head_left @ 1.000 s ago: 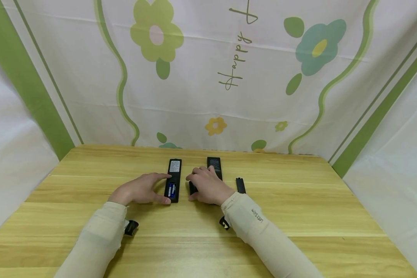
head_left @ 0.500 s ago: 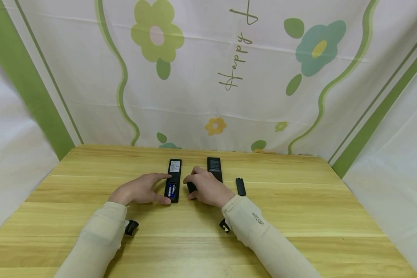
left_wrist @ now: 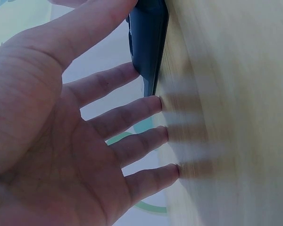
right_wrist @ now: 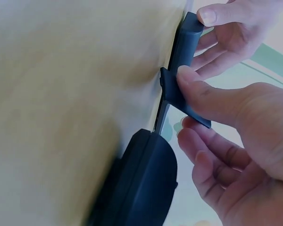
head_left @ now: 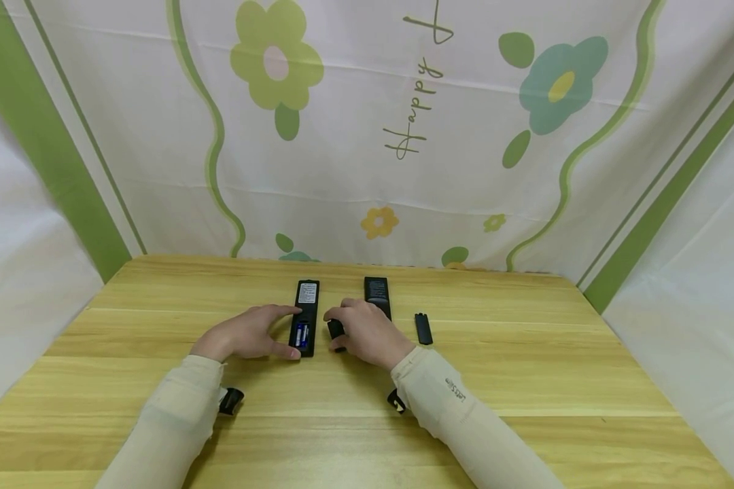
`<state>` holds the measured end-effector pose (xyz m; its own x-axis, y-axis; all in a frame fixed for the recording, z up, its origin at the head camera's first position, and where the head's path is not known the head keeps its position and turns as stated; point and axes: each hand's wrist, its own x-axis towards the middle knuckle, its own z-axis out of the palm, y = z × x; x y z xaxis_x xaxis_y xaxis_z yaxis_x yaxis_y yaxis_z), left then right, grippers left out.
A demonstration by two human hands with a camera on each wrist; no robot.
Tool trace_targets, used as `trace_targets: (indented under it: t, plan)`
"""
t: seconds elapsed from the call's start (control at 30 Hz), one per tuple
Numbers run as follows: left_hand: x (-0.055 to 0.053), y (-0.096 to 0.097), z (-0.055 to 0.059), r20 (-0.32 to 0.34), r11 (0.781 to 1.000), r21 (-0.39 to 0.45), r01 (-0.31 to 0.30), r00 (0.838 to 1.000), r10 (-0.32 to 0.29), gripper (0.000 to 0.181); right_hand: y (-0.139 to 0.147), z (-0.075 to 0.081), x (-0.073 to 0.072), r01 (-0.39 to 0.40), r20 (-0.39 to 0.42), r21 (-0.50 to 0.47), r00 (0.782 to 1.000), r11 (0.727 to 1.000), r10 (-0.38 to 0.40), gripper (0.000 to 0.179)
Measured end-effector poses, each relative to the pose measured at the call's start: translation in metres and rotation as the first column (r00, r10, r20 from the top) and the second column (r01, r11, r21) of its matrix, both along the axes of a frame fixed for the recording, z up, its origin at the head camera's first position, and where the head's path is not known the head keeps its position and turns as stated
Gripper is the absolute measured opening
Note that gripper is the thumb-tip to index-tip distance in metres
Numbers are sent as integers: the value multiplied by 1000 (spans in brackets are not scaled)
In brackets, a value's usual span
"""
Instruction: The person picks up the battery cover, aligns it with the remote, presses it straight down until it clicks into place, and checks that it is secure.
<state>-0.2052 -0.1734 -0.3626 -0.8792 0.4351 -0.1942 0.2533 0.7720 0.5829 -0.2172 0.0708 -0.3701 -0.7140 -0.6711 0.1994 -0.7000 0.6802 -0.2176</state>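
A black remote control (head_left: 308, 314) lies face down on the left, its battery bay uncovered with blue batteries (head_left: 302, 335) inside. My left hand (head_left: 251, 333) rests at its left side, index finger and thumb touching it; in the left wrist view the other fingers are extended with their tips at the tabletop. My right hand (head_left: 370, 329) pinches a black battery cover (right_wrist: 172, 92) between thumb and fingers. That cover is tilted, just right of the left remote. Partly hidden behind my right hand is a second black remote (head_left: 376, 291), also seen large in the right wrist view.
Another black battery cover (head_left: 424, 329) lies flat to the right of my right hand. The wooden table (head_left: 526, 380) ends at a patterned fabric backdrop (head_left: 342, 156) behind the remotes.
My right hand has shifted slightly left and nearer, off the second remote, and the cover in it has turned and tilted. The left hand and left remote stay put.
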Motion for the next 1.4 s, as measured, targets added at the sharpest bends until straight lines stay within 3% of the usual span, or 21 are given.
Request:
trace_targets:
  t: [0.3, 0.8, 1.03, 1.4]
  plan:
    - [0, -1, -2, -5, 1000, 1, -3, 1000, 3, 87, 1, 1, 0, -23, 70, -111, 997, 994, 31, 25]
    - [0, -1, -1, -5, 1000, -8, -4, 1000, 4, 87, 5, 16, 4, -21, 160, -291, 985, 957, 70, 25]
    - [0, -1, 0, -2, 1000, -6, 1, 1000, -1, 88, 1, 19, 6, 23, 256, -381, 963, 924, 81, 28]
    - [-1, -2, 0, -3, 1000, 0, 15, 1000, -15, 88, -15, 20, 8, 113, 336, -440, 941, 891, 46, 23]
